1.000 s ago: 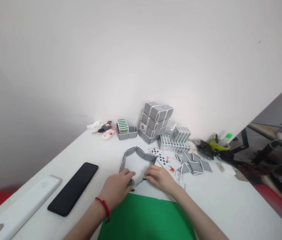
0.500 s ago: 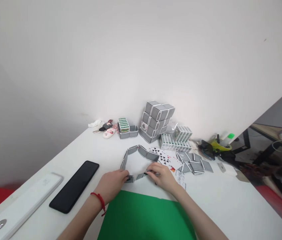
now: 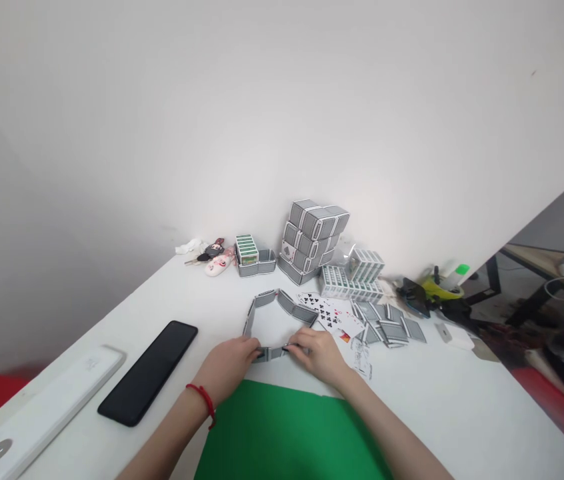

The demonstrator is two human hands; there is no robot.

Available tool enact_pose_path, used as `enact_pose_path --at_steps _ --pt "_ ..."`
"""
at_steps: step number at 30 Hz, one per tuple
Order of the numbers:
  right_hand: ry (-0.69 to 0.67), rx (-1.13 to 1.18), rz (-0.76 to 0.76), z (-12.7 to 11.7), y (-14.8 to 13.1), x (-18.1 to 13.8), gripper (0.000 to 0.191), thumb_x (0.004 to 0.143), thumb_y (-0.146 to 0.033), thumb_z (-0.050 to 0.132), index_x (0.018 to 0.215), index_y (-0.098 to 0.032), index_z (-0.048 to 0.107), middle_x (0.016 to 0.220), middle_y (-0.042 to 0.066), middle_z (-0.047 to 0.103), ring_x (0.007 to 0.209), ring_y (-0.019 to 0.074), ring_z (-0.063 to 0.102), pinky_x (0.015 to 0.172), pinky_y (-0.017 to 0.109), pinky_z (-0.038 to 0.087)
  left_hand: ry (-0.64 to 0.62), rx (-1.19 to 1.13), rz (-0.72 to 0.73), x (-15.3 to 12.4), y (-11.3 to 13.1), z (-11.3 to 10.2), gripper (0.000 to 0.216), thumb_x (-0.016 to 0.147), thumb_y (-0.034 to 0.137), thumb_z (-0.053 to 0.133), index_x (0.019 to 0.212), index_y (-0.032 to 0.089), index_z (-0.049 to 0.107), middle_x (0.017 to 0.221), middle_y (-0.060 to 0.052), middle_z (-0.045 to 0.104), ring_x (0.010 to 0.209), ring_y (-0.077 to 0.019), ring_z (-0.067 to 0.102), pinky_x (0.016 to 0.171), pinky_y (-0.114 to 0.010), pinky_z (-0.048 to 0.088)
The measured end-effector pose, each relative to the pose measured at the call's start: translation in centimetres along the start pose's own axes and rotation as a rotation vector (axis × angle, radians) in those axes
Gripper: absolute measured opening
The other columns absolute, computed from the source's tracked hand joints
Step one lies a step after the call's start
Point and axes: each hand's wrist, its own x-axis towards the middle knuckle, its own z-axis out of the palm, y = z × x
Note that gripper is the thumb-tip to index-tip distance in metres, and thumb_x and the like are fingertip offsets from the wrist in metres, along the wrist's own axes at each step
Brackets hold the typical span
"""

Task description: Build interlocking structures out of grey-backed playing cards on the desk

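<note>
A chain of folded playing cards (image 3: 264, 300) stands on edge on the white table, curving round in a loop. At the loop's near side, my left hand (image 3: 232, 360) pinches one folded card, its fingertips partly hiding it. Opposite it, my right hand (image 3: 318, 353) has thumb and fingers closed on another folded card (image 3: 277, 352), whose left end meets the one in my left hand. Just right of the loop lie face-up playing cards (image 3: 329, 313), and beyond them a loose pile of grey folded cards (image 3: 387, 325).
Behind the loop rises a tower of folded-card blocks (image 3: 312, 233) near the wall. Beside it are green-and-white card stacks (image 3: 349, 285) and a small card box (image 3: 257, 267). A phone (image 3: 149, 373) and white lamp base (image 3: 52, 407) lie left; a green sheet (image 3: 292, 433) covers the near edge.
My right hand has shifted slightly left, and its folded card now lines up against the one at my left hand, where a gap showed before. My left hand has barely moved.
</note>
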Motion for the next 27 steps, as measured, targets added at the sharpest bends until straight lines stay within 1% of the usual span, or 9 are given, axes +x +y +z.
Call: enact_pose_path --at_steps 4,8,16,19,22,24,27 --pt "0.002 0.005 -0.002 0.7 0.3 0.1 0.032 0.091 -0.037 0.042 0.079 -0.020 0.066 0.072 0.004 0.065 0.064 0.0127 0.058 0.061 0.023 0.042 -0.003 -0.018 0.008 0.4 -0.2 0.4 0.026 0.090 0.024 0.033 0.081 0.019 0.058 0.086 -0.006 0.065 0.078 -0.0176 0.061 0.066 -0.026 0.042" --pt "0.032 0.006 -0.004 1.3 0.5 0.1 0.033 0.091 -0.036 0.041 0.077 -0.020 0.066 0.070 0.004 0.065 0.064 0.0133 0.058 0.060 0.023 0.042 0.030 -0.025 0.012 0.6 -0.4 0.8 0.028 0.090 0.024 0.033 0.080 0.019 0.058 0.082 -0.006 0.065 0.077 -0.0174 0.061 0.067 -0.026 0.042" --pt "0.074 -0.025 -0.017 1.9 -0.5 0.2 0.033 0.091 -0.033 0.041 0.076 -0.019 0.067 0.067 0.004 0.064 0.060 0.0134 0.057 0.057 0.024 0.041 0.044 -0.024 0.032 0.9 0.2 1.1 0.030 0.091 0.024 0.032 0.077 0.017 0.057 0.080 -0.007 0.064 0.074 -0.0179 0.060 0.065 -0.026 0.042" --pt "0.060 -0.011 -0.018 1.7 -0.6 0.3 0.032 0.091 -0.034 0.042 0.077 -0.020 0.067 0.069 0.003 0.064 0.062 0.0133 0.058 0.058 0.023 0.043 0.059 -0.048 0.043 0.9 0.1 1.3 0.027 0.090 0.024 0.033 0.080 0.017 0.057 0.081 -0.006 0.064 0.076 -0.0178 0.060 0.066 -0.026 0.043" --pt "0.046 -0.010 -0.033 1.1 -0.5 0.2 0.030 0.090 -0.035 0.043 0.078 -0.020 0.067 0.070 0.003 0.065 0.063 0.0131 0.059 0.059 0.023 0.043 0.063 -0.106 0.049 0.6 -0.5 1.1 0.026 0.090 0.025 0.035 0.082 0.018 0.059 0.083 -0.005 0.065 0.078 -0.0168 0.060 0.069 -0.024 0.043" --pt "0.073 -0.003 -0.028 0.7 -0.4 -0.1 0.030 0.090 -0.034 0.044 0.078 -0.020 0.067 0.070 0.003 0.066 0.063 0.0130 0.059 0.058 0.023 0.043 0.069 -0.162 0.054 0.3 -1.2 0.9 0.027 0.090 0.026 0.035 0.083 0.019 0.060 0.085 -0.004 0.065 0.079 -0.0164 0.060 0.070 -0.024 0.044" --pt "0.163 0.063 0.008 0.0 -0.2 -0.5 0.029 0.090 -0.035 0.046 0.078 -0.020 0.067 0.069 0.003 0.066 0.062 0.0119 0.060 0.058 0.021 0.045 0.105 -0.275 0.095 -0.1 -2.5 0.5 0.028 0.090 0.029 0.034 0.088 0.021 0.061 0.087 -0.003 0.066 0.081 -0.0158 0.060 0.072 -0.024 0.045"
